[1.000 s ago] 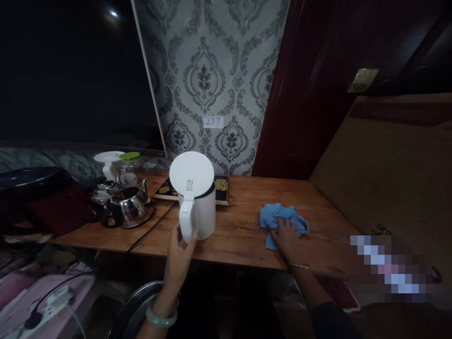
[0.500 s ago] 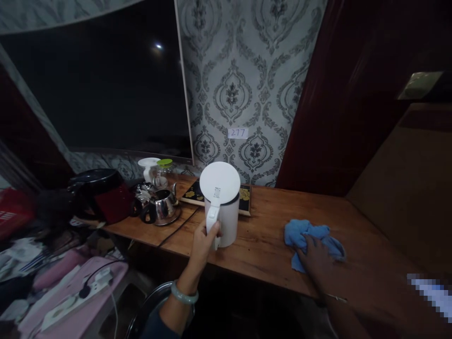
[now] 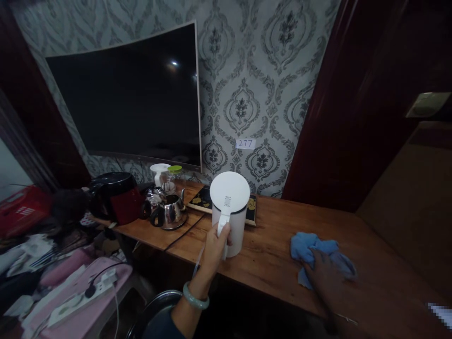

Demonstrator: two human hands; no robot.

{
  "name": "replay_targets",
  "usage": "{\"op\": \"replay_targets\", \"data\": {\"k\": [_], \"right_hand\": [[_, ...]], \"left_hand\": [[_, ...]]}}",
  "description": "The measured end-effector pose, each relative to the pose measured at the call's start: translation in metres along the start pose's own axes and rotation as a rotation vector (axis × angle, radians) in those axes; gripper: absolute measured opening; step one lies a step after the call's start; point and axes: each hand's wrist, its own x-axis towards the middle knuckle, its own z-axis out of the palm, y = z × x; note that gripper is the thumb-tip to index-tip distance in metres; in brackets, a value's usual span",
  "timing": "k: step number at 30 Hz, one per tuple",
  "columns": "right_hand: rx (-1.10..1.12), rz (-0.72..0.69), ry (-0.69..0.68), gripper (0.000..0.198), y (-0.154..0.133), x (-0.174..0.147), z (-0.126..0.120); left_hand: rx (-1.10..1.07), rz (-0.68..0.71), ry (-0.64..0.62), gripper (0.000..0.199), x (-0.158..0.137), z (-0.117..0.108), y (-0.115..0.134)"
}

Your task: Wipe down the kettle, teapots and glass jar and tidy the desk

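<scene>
A white electric kettle (image 3: 236,230) stands near the front edge of the wooden tabletop, its round lid (image 3: 230,192) raised. My left hand (image 3: 216,245) is wrapped round its handle, with the thumb at the top near the lid hinge. Off to the right, my right hand (image 3: 323,270) is on a crumpled blue cloth (image 3: 310,245) that lies on the tabletop. Its fingers press into the folds and are partly hidden in dim light.
Behind the kettle lies a black tray with gold flowers (image 3: 200,200). To its left are a steel teapot (image 3: 171,212), a glass jug with a green lid (image 3: 174,174) and a red-black appliance (image 3: 122,202). A power strip (image 3: 83,296) rests on a pink stool (image 3: 116,278).
The view has shifted, so everything sits slightly lower and further right. Both hands keep their places, the left on the kettle handle and the right on the cloth.
</scene>
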Motion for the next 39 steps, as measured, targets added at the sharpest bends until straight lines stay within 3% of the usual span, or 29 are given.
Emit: {"op": "replay_targets", "data": {"k": [9, 15, 22, 29, 39], "right_hand": [[0.026, -0.020, 0.021, 0.054, 0.009, 0.005, 0.015], [0.024, -0.048, 0.065, 0.051, 0.013, 0.005, 0.019], [0.021, -0.034, 0.040, 0.055, 0.010, 0.002, 0.009], [0.017, -0.042, 0.053, 0.056, 0.012, 0.000, 0.010], [0.058, -0.031, 0.051, 0.059, 0.008, 0.000, 0.006]], "left_hand": [[0.121, 0.120, -0.078, 0.056, -0.012, -0.010, -0.007], [0.137, 0.084, -0.173, 0.055, -0.010, -0.020, -0.018], [0.092, 0.036, -0.266, 0.047, -0.012, -0.023, -0.009], [0.128, 0.099, -0.207, 0.025, -0.018, -0.014, -0.003], [0.235, 0.122, -0.043, 0.016, -0.032, 0.023, -0.016]]}}
